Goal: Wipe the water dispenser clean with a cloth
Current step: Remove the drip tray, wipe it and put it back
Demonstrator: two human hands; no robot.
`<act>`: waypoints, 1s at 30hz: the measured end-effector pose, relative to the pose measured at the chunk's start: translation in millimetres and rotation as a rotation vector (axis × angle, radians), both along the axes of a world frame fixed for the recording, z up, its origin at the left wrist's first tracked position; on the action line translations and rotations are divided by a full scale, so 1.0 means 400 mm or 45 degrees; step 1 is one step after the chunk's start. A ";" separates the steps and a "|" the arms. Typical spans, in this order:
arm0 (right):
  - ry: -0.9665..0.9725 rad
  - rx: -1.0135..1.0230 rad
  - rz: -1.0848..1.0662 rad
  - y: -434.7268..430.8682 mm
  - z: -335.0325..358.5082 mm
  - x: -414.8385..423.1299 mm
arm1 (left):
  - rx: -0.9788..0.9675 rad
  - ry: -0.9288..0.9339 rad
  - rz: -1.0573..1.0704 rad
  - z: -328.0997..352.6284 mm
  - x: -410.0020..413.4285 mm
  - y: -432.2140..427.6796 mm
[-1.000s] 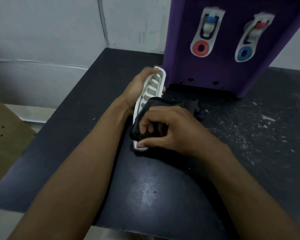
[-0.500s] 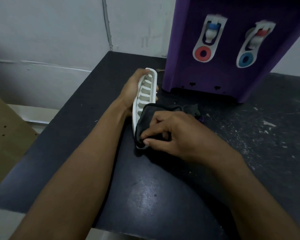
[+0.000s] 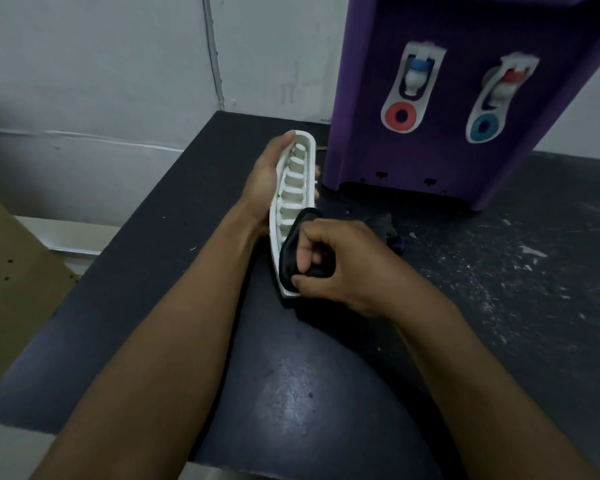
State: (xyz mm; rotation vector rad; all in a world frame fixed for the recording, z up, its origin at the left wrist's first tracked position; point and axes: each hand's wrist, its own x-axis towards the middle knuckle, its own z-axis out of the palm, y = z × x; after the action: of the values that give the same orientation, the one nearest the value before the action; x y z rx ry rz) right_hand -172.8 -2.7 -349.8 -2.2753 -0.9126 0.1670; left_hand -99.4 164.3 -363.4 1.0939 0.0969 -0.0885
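Observation:
A purple water dispenser (image 3: 465, 157) stands at the back right of the dark table, with two white tap panels on its front. Its white slotted drip tray (image 3: 293, 181) is off the machine and tilted on edge. My left hand (image 3: 264, 178) grips the tray from behind, near its far end. My right hand (image 3: 329, 261) holds a black cloth (image 3: 286, 254) bunched in its fingers and presses it against the near end of the tray. More of the cloth trails on the table behind my right hand.
The dark table (image 3: 291, 393) has white flecks and scuffs on its right side. A white wall with a thin cable runs behind it. A brown board (image 3: 11, 282) leans at the left, below table level.
My left hand and the tray have shifted slightly. My right hand with the cloth has stayed at the tray's near end, rubbing it with small moves.

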 end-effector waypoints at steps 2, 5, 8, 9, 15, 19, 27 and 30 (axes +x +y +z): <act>-0.040 -0.087 0.007 0.006 0.019 -0.001 | 0.088 -0.007 0.019 0.005 -0.001 -0.016; -0.106 -0.222 0.028 0.016 0.038 0.002 | 0.224 -0.002 0.052 0.011 -0.003 -0.038; -0.110 -0.273 0.047 0.033 0.031 0.001 | 0.231 0.027 0.020 0.018 -0.005 -0.046; -0.104 -0.269 0.046 0.035 0.026 0.002 | 0.218 0.033 -0.004 0.019 -0.006 -0.046; -0.008 0.089 0.104 0.004 0.000 0.006 | 0.022 0.046 -0.088 0.008 -0.013 -0.033; 0.132 0.311 0.130 -0.005 -0.019 0.006 | -0.088 0.040 -0.102 0.001 -0.010 -0.021; 0.133 0.736 -0.229 -0.014 -0.027 0.036 | -0.245 -0.076 -0.080 0.002 -0.014 -0.047; -0.166 0.568 -0.342 -0.010 -0.027 0.033 | -0.300 -0.086 -0.093 0.005 -0.018 -0.048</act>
State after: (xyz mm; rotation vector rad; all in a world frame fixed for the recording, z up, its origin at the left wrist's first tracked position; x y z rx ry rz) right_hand -159.7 -6.8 -360.5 -1.9759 -0.6219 -0.2803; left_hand -106.6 145.3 -361.5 0.8639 -0.0145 -0.1253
